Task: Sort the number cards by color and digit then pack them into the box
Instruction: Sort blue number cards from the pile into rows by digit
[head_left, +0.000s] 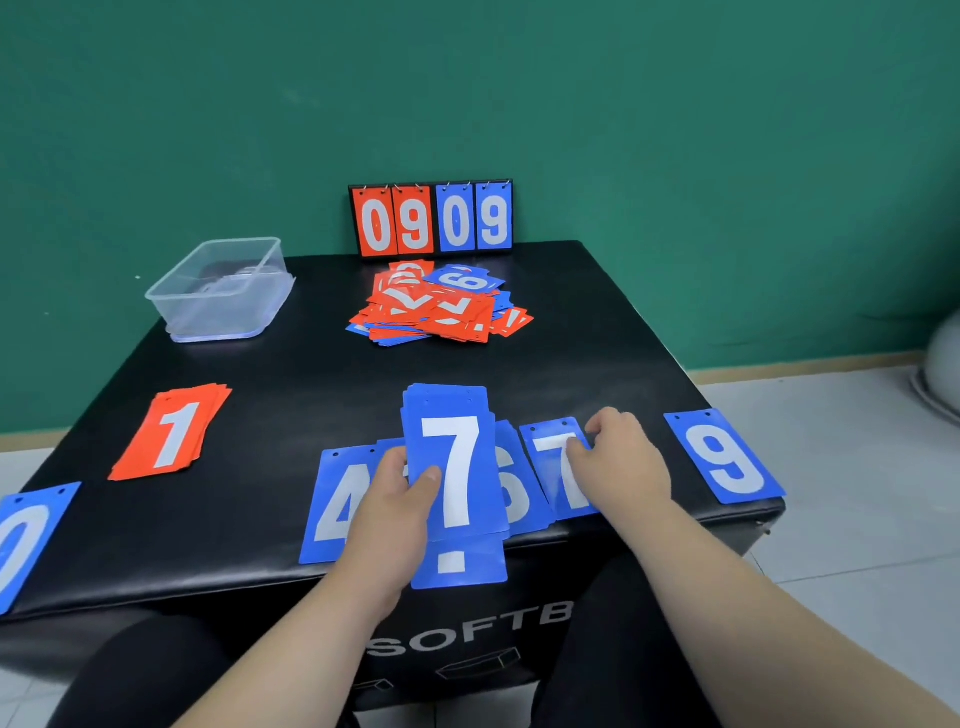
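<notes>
My left hand (397, 499) grips a stack of blue cards (454, 467) with a 7 on top, held above the table's near edge. My right hand (621, 457) rests with curled fingers on a blue 7 card (558, 467) lying on the table. Blue cards lie in a row along the front: a 0 (23, 540), a 4 (337, 509), a 6 (514, 493) and a 9 (724, 457). A red stack topped by a 1 (171, 431) sits at the left. A mixed pile of red and blue cards (441, 306) lies at the back. The clear plastic box (221, 291) stands at the back left.
A flip scoreboard (431, 218) reading 0909 stands against the green wall at the back of the black padded table (311, 374). Pale floor tiles lie to the right. My knees are under the front edge.
</notes>
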